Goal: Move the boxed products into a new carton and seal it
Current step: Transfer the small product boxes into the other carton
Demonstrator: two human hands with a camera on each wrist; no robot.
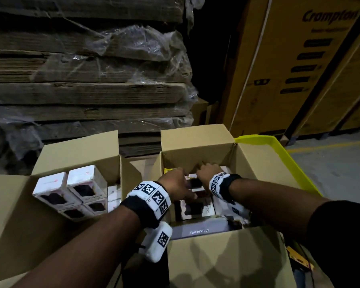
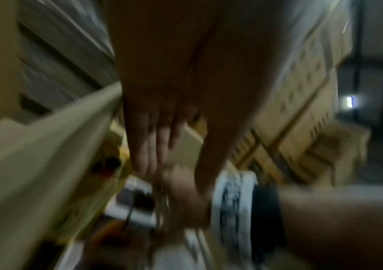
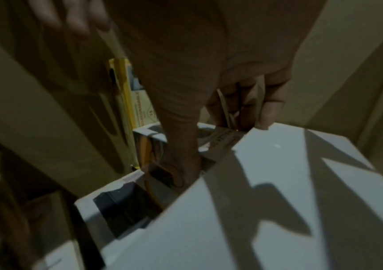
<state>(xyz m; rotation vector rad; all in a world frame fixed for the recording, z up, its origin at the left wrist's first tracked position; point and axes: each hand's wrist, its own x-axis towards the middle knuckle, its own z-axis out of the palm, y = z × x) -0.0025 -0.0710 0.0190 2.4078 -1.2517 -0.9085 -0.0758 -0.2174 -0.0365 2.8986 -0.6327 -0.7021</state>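
Observation:
Two open brown cartons stand side by side. The left carton (image 1: 77, 150) holds several white boxed products (image 1: 56, 188) with dark windows. The right carton (image 1: 195, 142) holds mixed boxes, among them a windowed box (image 1: 195, 208) and a grey box (image 1: 200, 230). Both hands reach into the right carton's far end. My left hand (image 1: 176, 182) (image 2: 153, 149) has straight fingers and holds nothing. My right hand (image 1: 208, 171) (image 3: 232, 113) curls its fingers over the far edge of a white product box (image 3: 278, 182), thumb pushed down beside it. The left wrist view is blurred.
A yellow crate (image 1: 295, 163) sits under the right carton. Plastic-wrapped flat cardboard (image 1: 92, 80) is stacked just behind both cartons. Tall printed cartons (image 1: 299, 59) stand at the back right, with grey floor (image 1: 330, 163) beside them. A yellow packet (image 3: 121, 102) leans on the carton wall.

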